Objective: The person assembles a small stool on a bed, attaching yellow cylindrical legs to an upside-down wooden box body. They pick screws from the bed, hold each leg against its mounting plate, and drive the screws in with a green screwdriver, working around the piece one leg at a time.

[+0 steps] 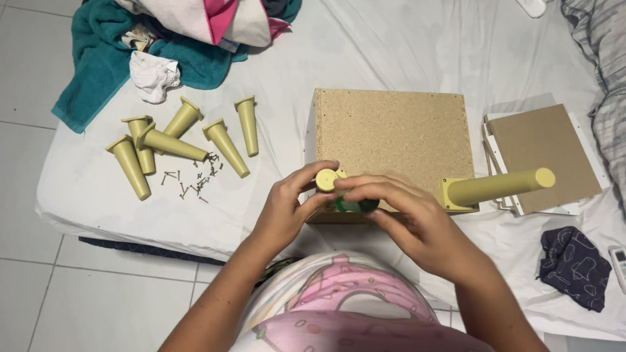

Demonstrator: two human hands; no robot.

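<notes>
Both hands (pixel 359 211) grip a green tool (pixel 356 203) at the box (pixel 393 134) edge

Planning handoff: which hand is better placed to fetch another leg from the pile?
Left, probably. The left hand is on the side of the pale olive tapered plastic legs; the right hand grips a green-handled tool.

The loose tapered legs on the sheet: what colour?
Pale olive-yellow legs, clearest in the head view.
</notes>
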